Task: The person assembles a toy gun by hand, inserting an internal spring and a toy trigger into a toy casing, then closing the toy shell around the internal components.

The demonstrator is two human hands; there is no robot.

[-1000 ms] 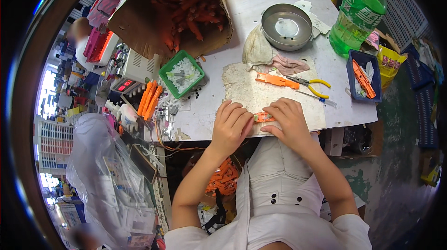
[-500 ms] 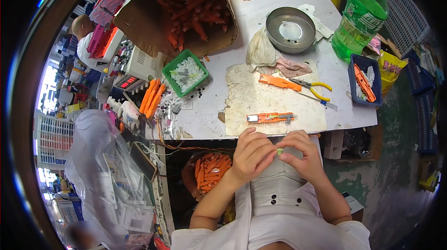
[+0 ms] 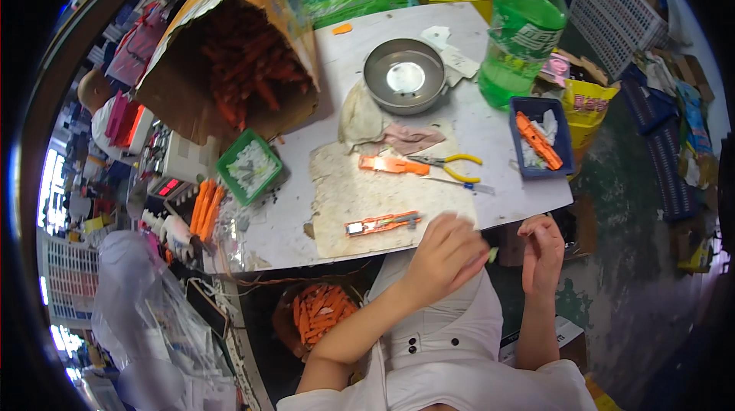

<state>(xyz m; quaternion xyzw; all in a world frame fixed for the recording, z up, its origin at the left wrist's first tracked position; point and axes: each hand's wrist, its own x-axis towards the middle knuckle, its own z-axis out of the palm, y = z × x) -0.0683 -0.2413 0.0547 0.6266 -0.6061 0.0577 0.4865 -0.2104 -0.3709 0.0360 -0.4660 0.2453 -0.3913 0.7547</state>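
- the small pale green piece (image 3: 492,255) is up in the air beyond the table's near edge, at the fingertips of the left hand (image 3: 452,254); they look pinched on it, though blur hides the exact contact from me.
- i'd keep that pinch light and right at the tips, since so small a thing could easily slip off and drop past the edge.
- the right hand (image 3: 542,254) hangs apart with bent fingers; i see nothing in it, and i can't make out whether thumb and finger meet.
- the narrow orange plastic housing with a silvery block and grey end (image 3: 383,223) lies untouched on the worn beige mat (image 3: 337,189); i'd move slowly near it, so as not to knock its exposed parts.
- i'd also keep my wrists clear of the yellow-handled pliers (image 3: 444,162) and the second orange plastic piece (image 3: 394,166) behind it.
- half a second ago both hands met around the pale piece; now they're well apart, the right one off to the right.
- a second ago both hands were on the housing; now neither touches it.
- my view has swung too: mat, pliers and the green plastic tray (image 3: 230,185) all appear lower and further left.
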